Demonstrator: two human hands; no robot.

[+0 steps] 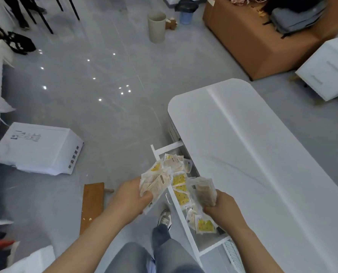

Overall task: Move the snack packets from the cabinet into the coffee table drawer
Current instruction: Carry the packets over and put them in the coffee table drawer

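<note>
Two bunches clear snack packets [158,183], yellow or beige, perhaps crackers, clutched in left grip [130,196], right grip [221,205].

The coffee table [243,154] ran out of view at the right and bottom, and its top hid the inner half of the drawer [209,245]. Print on the snack packets [181,196] inside was blurred past reading. Left of the table, the label on a white box [40,148] was too small to read.
</note>
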